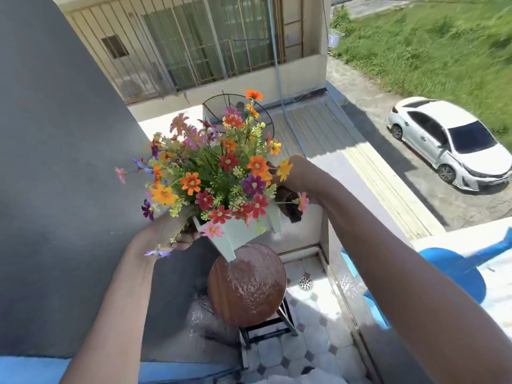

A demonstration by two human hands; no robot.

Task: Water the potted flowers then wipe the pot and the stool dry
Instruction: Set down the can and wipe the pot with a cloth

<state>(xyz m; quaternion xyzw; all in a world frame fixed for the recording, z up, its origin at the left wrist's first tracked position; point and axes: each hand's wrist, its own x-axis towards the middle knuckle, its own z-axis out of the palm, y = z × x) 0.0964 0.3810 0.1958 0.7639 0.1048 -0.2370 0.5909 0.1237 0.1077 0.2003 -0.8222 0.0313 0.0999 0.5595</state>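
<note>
Sunlit tiled balcony floor (318,353), grey wall (55,162), perhaps barred windows (194,45) opposite.

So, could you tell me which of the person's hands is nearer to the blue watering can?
Right. The right hand holds a brown cloth against the pot's far side, toward the blue watering can; the left hand grips the pot's opposite side, farther off.

I am looking down on a small upper-floor balcony of a home, with the round wooden stool (246,284) standing on pale patterned floor tiles (313,353). Just right of the stool a floor drain (306,283) sits at the foot of the low parapet wall (357,300), and a grey wall (55,162) rises on the stool's left. Beyond the stool I see a neighbouring house's barred window (194,45), and far below to its right a parked white car (448,145) beside grass (432,40).
</note>
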